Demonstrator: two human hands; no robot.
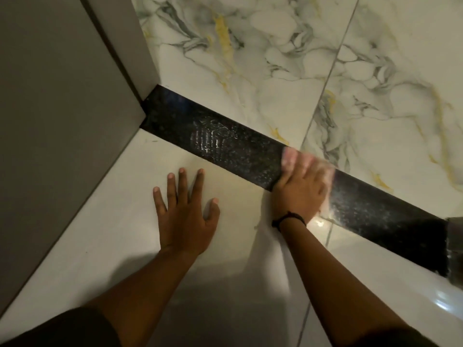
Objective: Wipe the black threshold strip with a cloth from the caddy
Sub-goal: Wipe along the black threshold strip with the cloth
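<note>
The black threshold strip (pixel 220 136) runs diagonally from the door frame at upper left to the right edge, with wet streaks near its middle. My right hand (pixel 299 189) presses a pale pink cloth (pixel 290 157) flat onto the strip; hand and cloth are blurred by motion, and most of the cloth is hidden under the palm. My left hand (pixel 186 209) lies flat on the plain white floor tile just below the strip, fingers spread, holding nothing. No caddy is in view.
A grey door frame or wall (pixel 62 96) fills the left side and meets the strip's left end. Marbled tiles (pixel 275 58) lie beyond the strip. A grey frame piece (pixel 454 249) covers the strip at the right edge.
</note>
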